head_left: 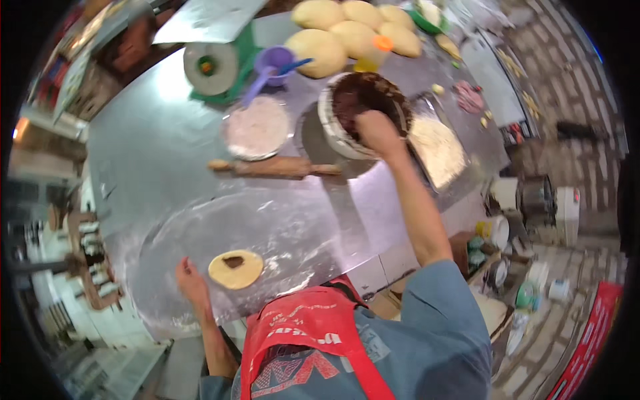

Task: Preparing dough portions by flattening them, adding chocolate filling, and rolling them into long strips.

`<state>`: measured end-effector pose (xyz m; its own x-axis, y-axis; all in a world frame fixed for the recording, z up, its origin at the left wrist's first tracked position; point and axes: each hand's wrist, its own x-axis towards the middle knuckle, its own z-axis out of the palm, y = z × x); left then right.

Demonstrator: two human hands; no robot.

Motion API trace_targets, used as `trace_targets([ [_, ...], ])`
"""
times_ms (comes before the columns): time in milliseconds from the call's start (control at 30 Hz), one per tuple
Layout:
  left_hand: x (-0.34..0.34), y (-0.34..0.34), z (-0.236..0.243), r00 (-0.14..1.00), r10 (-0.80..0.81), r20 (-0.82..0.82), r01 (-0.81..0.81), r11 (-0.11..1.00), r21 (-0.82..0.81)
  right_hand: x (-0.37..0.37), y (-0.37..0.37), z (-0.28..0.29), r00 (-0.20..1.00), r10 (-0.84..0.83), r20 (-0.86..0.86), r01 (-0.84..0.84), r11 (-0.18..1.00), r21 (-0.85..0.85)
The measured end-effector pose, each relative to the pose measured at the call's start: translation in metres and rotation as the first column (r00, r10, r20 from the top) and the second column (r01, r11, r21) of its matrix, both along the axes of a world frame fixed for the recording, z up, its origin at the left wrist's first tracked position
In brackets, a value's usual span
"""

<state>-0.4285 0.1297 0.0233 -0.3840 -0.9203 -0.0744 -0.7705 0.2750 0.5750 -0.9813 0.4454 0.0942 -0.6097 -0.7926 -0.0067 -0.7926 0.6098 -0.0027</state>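
Observation:
A flat round of dough [248, 274] lies on the floured metal table near its front edge, with a dab of dark brown filling [233, 262] on its upper part. Just left of it my left hand [192, 281] is held with loosely extended fingers and nothing in them. My right arm stretches forward to a white bucket [327, 113] whose inside is smeared with dark brown paste [350, 100]. Inside the bucket's mouth is my right hand [377, 132]; its fingers are hidden, so what they hold does not show.
A wooden rolling pin [277, 167] lies before a plate of flour [257, 129]. Behind stand a green scale [245, 61], a purple container [275, 63] and several large dough balls [317, 52]. Right of the bucket is a tray of pale crumbly flour [440, 150].

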Motion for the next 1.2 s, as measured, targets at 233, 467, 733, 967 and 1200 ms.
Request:
trace_targets([
  [233,0.019,-0.002,-0.002,0.997,0.012,0.076,-0.002,0.992,-0.128,-0.002,0.059,0.059,0.833,-0.547,0.083,0.457,0.594,-0.662],
  [467,-0.014,0.0,0.003,0.986,-0.048,0.163,0.061,0.995,-0.076,-0.031,0.195,-0.05,0.826,-0.563,-0.043,0.458,0.712,-0.532],
  [733,-0.033,0.006,0.02,0.992,-0.081,0.098,0.091,0.991,-0.094,-0.068,0.221,-0.06,0.778,-0.621,0.098,0.557,0.608,-0.566],
  [967,-0.006,0.004,0.004,0.986,-0.137,0.097,0.141,0.99,-0.029,-0.08,0.266,-0.031,0.527,-0.449,0.722,0.823,0.058,-0.565],
  [1200,0.031,-0.014,-0.005,0.99,-0.14,-0.029,0.142,0.982,0.128,-0.014,0.235,0.022,0.607,-0.082,0.79,0.767,-0.202,-0.61],
])
